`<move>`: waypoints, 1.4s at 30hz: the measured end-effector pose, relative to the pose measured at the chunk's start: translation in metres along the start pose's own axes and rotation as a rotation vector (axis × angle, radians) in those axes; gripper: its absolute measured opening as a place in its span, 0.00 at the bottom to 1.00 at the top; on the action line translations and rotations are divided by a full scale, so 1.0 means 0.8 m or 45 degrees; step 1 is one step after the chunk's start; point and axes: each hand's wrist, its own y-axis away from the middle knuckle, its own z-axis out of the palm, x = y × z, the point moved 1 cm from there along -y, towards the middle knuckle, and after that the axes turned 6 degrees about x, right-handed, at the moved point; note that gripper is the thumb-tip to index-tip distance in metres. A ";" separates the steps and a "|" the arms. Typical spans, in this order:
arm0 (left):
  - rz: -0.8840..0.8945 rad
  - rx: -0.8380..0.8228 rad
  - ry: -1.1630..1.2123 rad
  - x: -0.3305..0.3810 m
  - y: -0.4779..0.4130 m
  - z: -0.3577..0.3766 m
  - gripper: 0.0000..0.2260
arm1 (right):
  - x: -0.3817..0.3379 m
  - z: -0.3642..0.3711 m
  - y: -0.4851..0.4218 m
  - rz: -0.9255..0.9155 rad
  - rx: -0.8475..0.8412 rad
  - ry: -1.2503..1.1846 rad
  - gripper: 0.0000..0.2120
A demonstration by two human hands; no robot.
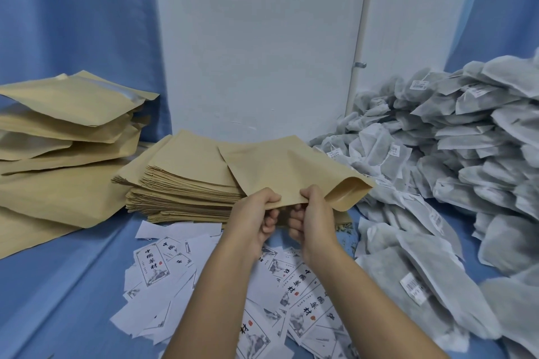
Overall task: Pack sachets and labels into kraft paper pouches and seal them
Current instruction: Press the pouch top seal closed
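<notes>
Pouches of kraft paper (67, 131) lie heaped at far left, with a flat stack (186, 183) of more beside them and printed labels (154, 268) strewn in front on the blue cloth (73, 285). The hands, left hand (253, 221) and right hand (312, 218), each pinch the near edge of one pouch (285, 166) held above that stack, fingers curled beneath it. Grey sachets (455, 148) pile up at right.

Tan kraft pouches (186, 181); grey sachets (455, 137); white labels (303, 294), black characters, red seal; blue cloth (73, 285).
</notes>
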 end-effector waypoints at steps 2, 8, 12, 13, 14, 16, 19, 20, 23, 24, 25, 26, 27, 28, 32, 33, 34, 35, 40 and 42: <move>-0.019 -0.014 0.008 0.001 0.000 0.000 0.09 | -0.001 -0.002 -0.003 0.007 0.007 -0.060 0.15; -0.032 -0.011 0.076 0.006 0.001 -0.006 0.10 | -0.003 -0.005 -0.008 0.037 0.016 -0.093 0.14; 0.123 0.255 0.232 -0.002 0.002 0.002 0.10 | -0.001 0.001 -0.004 0.011 0.009 -0.122 0.14; 0.203 0.359 0.206 -0.008 0.005 0.008 0.10 | 0.001 0.004 -0.002 0.003 0.006 -0.118 0.15; 0.266 0.419 0.161 -0.013 0.009 0.013 0.10 | 0.003 0.006 0.002 -0.004 0.005 -0.107 0.15; 0.269 0.378 0.051 -0.019 0.013 0.021 0.10 | 0.004 0.007 0.008 -0.016 -0.014 -0.042 0.16; 0.185 0.294 0.092 -0.013 0.007 0.016 0.11 | 0.002 0.005 0.010 0.049 -0.085 0.006 0.16; 0.176 0.289 0.163 -0.009 0.005 0.011 0.11 | 0.001 0.005 0.009 0.082 -0.100 -0.030 0.16; 0.171 0.260 0.231 -0.006 0.001 0.003 0.11 | 0.004 0.008 0.006 0.097 -0.130 -0.130 0.15; 0.156 0.226 0.217 -0.007 0.002 0.003 0.11 | 0.005 0.009 0.006 0.099 -0.142 -0.133 0.15; 0.131 0.178 0.181 -0.009 0.001 0.003 0.11 | 0.006 0.010 0.007 0.104 -0.155 -0.126 0.15; 0.104 0.121 0.126 -0.009 0.002 0.005 0.12 | 0.006 0.009 0.007 0.110 -0.165 -0.107 0.15; 0.087 0.073 0.066 -0.009 0.003 0.006 0.12 | 0.005 0.008 0.007 0.116 -0.174 -0.080 0.15; 0.091 0.056 0.025 -0.009 0.003 0.006 0.12 | 0.004 0.007 0.008 0.124 -0.184 -0.061 0.15; 0.216 0.198 0.082 -0.005 -0.003 0.000 0.11 | 0.000 0.005 0.005 0.098 -0.138 -0.182 0.15; 0.220 0.209 0.082 -0.005 -0.003 0.000 0.11 | 0.000 0.006 0.004 0.083 -0.135 -0.198 0.15; 0.216 0.205 0.054 -0.006 -0.003 0.001 0.11 | 0.000 0.006 0.004 0.079 -0.151 -0.198 0.15; 0.206 0.194 -0.004 -0.007 -0.001 0.003 0.11 | -0.001 0.007 0.004 0.080 -0.181 -0.172 0.16; 0.234 0.179 -0.057 -0.004 0.003 0.004 0.13 | 0.003 0.006 0.010 0.132 -0.279 -0.060 0.17; 0.257 0.240 -0.014 0.000 -0.001 -0.004 0.12 | 0.003 0.005 0.006 0.150 -0.221 -0.160 0.12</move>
